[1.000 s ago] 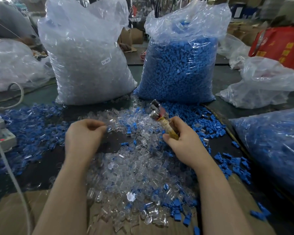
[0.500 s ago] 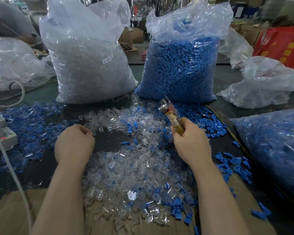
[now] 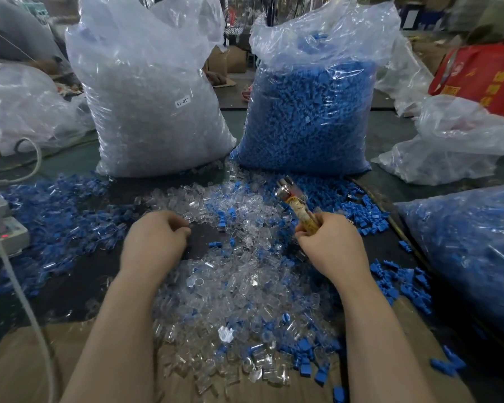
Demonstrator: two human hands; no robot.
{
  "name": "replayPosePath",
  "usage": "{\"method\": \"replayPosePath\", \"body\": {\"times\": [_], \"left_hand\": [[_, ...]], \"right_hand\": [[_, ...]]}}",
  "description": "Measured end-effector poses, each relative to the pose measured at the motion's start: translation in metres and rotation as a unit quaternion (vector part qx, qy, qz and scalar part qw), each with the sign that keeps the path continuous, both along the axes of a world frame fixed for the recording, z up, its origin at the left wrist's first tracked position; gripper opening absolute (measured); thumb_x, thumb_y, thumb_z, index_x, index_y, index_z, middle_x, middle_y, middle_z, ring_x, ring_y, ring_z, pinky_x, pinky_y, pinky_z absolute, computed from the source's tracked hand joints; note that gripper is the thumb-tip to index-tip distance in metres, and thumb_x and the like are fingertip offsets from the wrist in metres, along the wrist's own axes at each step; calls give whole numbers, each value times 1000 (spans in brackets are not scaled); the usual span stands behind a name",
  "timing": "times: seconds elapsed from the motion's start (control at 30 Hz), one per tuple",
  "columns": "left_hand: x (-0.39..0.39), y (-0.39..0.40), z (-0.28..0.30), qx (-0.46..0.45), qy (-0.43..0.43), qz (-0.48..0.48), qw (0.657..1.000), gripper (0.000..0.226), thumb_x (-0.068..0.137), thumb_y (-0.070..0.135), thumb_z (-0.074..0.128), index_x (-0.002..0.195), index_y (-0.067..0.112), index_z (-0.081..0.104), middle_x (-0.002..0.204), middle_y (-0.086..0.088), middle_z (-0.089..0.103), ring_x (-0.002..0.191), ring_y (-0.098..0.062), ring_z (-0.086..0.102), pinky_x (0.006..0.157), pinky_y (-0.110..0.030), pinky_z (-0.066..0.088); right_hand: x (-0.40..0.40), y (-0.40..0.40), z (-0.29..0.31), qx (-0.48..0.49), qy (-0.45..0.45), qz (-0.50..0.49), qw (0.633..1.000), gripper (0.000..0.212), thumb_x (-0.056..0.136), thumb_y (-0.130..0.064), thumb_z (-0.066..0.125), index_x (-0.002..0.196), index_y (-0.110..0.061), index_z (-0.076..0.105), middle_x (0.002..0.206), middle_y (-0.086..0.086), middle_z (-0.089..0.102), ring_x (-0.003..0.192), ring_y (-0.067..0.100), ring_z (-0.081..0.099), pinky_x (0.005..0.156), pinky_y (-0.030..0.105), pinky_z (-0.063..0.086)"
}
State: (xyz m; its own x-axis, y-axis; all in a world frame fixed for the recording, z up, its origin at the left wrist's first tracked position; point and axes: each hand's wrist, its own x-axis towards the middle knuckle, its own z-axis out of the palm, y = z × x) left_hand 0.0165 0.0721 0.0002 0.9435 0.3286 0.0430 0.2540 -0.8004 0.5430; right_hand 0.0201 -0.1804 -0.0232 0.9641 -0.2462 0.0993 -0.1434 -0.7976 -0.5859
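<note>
Hammer leans at one o'clock of the clear caps, its handle clenched low in the right hand. The left hand, at ten o'clock, curls at the pile's edge; whether it pinches a cap I cannot tell. Caps look light, slippery and brittle: pinch their sides.

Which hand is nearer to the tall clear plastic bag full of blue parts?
Right. The right hand, gripping a yellow-handled metal tool, is in front of the tall clear bag of blue parts; the left hand is farther left, before the clear bag of transparent parts.
</note>
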Motion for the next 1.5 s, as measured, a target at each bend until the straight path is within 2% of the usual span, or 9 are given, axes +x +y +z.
{"method": "replayPosePath", "body": {"times": [0.2, 0.43, 0.6, 0.7, 0.9, 1.0, 1.07, 1.23, 1.5], "left_hand": [[3, -27, -8, 42, 20, -121, 992, 21, 91, 18, 65, 108, 28, 74, 99, 3, 73, 87, -15, 64, 82, -29, 52], [6, -29, -14, 29, 30, -133, 990, 15, 92, 15, 64, 90, 28, 73, 86, 6, 70, 73, -6, 59, 68, -24, 48], [1, -40, -4, -196, -36, -126, 972, 14, 89, 19, 70, 80, 30, 70, 71, 6, 71, 67, -9, 67, 62, -24, 53], [-5, -56, 6, -345, -35, -160, 924, 10, 85, 13, 75, 83, 22, 75, 70, 2, 74, 64, -7, 70, 59, -16, 52], [-8, -72, 9, -384, -42, -185, 904, 3, 83, 10, 76, 85, 8, 74, 70, -5, 75, 65, -12, 72, 58, -16, 53], [-8, -72, 8, -392, -52, -182, 900, 1, 86, 11, 73, 85, 12, 74, 72, -3, 75, 67, -14, 73, 60, -18, 55], [-7, -72, 6, -366, -64, -163, 914, 4, 90, 18, 70, 87, 17, 72, 73, 1, 75, 68, -12, 72, 63, -22, 56], [-4, -68, -5, -75, -25, -149, 986, 13, 84, 39, 74, 90, 27, 70, 80, 12, 67, 77, -5, 62, 75, -28, 53], [-4, -70, -6, -29, 1, -145, 989, 17, 80, 36, 79, 93, 29, 71, 85, 11, 69, 81, -8, 64, 78, -31, 56]], "right_hand": [[1, 3, 0, 4, -1, -1, 1000, 18, 85, -37, 65, 77, -23, 58, 69, -7, 61, 63, 12, 54, 50, 28, 37], [-1, 8, 2, 36, -6, 23, 999, 15, 85, -37, 66, 79, -23, 62, 68, -6, 63, 64, 14, 58, 52, 30, 46], [0, 13, 5, 165, -34, 55, 984, 10, 85, -30, 71, 79, -24, 67, 68, -5, 65, 65, 15, 60, 63, 37, 54], [-3, 18, 9, 245, -43, 85, 965, 8, 85, -27, 74, 78, -25, 70, 65, -8, 67, 60, 5, 59, 56, 20, 50], [-9, 24, 16, 296, -52, 137, 944, 7, 88, -26, 71, 82, -27, 71, 79, 7, 71, 69, 22, 61, 65, 39, 54], [-8, 24, 15, 297, -44, 140, 944, 8, 89, -29, 71, 84, -23, 71, 76, 9, 69, 63, 17, 55, 62, 39, 49], [-6, 23, 13, 281, -44, 140, 948, 13, 89, -31, 71, 85, -18, 70, 68, 7, 64, 59, 10, 49, 58, 36, 44], [-3, 20, 5, 271, -82, 104, 953, 19, 91, -35, 68, 80, -19, 65, 50, -16, 51, 47, 2, 42, 46, 17, 35], [-2, 21, 4, 274, -102, 100, 951, 23, 92, -35, 67, 78, -17, 62, 49, -15, 47, 46, 4, 38, 49, 23, 34]]}}
